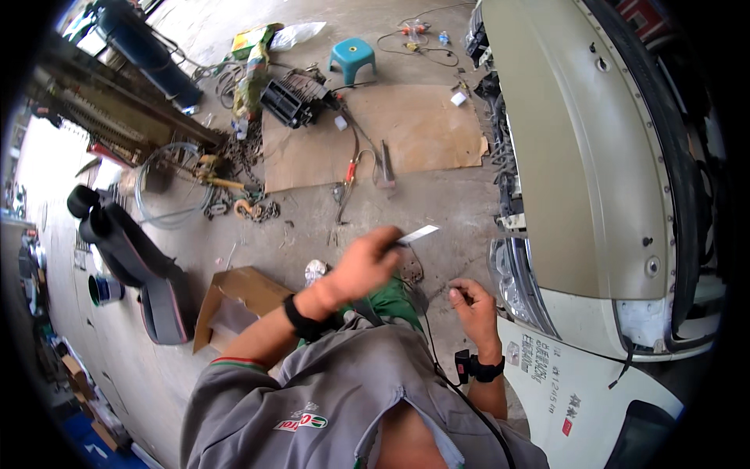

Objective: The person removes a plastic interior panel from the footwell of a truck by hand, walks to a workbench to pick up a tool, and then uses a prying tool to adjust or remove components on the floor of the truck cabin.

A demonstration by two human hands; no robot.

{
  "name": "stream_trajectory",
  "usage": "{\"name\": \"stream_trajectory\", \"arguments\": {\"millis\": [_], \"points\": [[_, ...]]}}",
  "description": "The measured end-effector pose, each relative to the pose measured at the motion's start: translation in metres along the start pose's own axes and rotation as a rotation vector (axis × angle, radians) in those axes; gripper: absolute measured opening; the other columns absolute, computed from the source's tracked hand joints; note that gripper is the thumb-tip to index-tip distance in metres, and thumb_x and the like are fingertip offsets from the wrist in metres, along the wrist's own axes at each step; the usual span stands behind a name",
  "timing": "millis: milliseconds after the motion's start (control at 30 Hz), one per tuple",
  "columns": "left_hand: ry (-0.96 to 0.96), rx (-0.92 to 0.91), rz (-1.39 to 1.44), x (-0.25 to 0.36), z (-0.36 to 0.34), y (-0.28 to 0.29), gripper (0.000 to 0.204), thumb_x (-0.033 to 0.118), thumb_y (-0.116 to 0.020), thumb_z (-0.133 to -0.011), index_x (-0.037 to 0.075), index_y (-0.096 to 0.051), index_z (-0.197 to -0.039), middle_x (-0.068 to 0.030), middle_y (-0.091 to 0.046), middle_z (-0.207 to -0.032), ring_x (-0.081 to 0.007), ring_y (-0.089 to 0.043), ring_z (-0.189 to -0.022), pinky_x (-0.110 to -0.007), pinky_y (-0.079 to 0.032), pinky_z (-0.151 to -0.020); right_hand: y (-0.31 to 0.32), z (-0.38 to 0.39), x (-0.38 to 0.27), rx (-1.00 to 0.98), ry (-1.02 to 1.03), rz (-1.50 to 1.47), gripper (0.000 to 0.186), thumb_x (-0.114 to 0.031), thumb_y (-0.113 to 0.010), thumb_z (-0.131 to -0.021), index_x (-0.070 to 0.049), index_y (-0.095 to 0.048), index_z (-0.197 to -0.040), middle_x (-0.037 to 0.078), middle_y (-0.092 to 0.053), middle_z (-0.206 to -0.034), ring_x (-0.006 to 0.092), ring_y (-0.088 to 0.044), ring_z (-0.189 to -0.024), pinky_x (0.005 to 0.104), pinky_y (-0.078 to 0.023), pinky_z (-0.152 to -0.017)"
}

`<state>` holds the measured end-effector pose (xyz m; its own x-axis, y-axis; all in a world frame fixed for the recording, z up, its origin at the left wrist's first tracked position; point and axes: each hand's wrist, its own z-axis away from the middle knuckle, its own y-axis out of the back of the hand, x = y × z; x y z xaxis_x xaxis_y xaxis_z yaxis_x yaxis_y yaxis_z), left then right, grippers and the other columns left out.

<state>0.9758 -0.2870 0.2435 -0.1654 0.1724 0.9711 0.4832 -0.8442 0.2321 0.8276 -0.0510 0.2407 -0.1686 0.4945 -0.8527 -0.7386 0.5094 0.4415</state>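
Note:
My left hand (pixel 366 264), slightly blurred by motion, grips a thin tool with a flat, pale blade (pixel 418 233) and a dark handle, raised near the middle of the view. Lower and to the right, my right hand (pixel 473 311) has its fingers curled toward the thumb; whether anything is between them is too small to make out. It is nearest a vehicle's headlamp (pixel 516 283) and beige front panel (pixel 578 156) at the right. A dark cord (pixel 426 320) runs down between my hands.
Ahead lie cardboard (pixel 422 125), a dark mechanical assembly (pixel 293 102), a blue stool (pixel 351 53), a hammer (pixel 384 164), hoses and chains (pixel 264 211). To the left are a car seat (pixel 152 297), an open carton (pixel 215 297), a gas cylinder (pixel 148 55) and a metal post (pixel 117 102).

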Motion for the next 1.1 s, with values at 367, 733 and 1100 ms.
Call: {"name": "stream_trajectory", "arguments": {"millis": [367,733,1100], "points": [[-0.440,-0.425,-0.044,0.048,-0.235,-0.010,0.024,0.014,-0.068,-0.085,0.007,-0.063,-0.106,-0.0102,-0.066,-0.098,-0.0315,-0.062,-0.098,-0.042,-0.046,-0.088,-0.013,-0.204,-0.039,-0.076,0.311,-0.065,0.053,-0.012,-0.070,-0.085,-0.004,-0.048,-0.133,0.015,-0.051,-0.136,0.0279,-0.050,-0.127,0.0387,-0.041,-0.105],[-0.506,-0.336,0.073,0.053,-0.451,0.054,0.018,0.016,-0.066,-0.089,0.005,-0.065,-0.104,-0.0111,-0.067,-0.100,-0.0316,-0.061,-0.099,-0.042,-0.046,-0.089,0.051,-0.421,-0.147,0.110,0.325,0.150,0.027,-0.013,-0.068,-0.084,-0.001,-0.063,-0.107,0.017,-0.069,-0.106,0.0311,-0.069,-0.095,0.0367,-0.054,-0.079],[-0.454,-0.425,0.212,0.025,-0.751,0.144,0.023,0.022,-0.054,-0.100,0.002,-0.062,-0.106,-0.0178,-0.064,-0.096,-0.0377,-0.060,-0.093,-0.043,-0.049,-0.085,0.075,-0.697,-0.220,0.295,0.119,-0.254,0.030,-0.019,-0.068,-0.091,0.004,-0.061,-0.109,0.007,-0.066,-0.097,0.0133,-0.059,-0.087,0.0290,-0.048,-0.077]]}}
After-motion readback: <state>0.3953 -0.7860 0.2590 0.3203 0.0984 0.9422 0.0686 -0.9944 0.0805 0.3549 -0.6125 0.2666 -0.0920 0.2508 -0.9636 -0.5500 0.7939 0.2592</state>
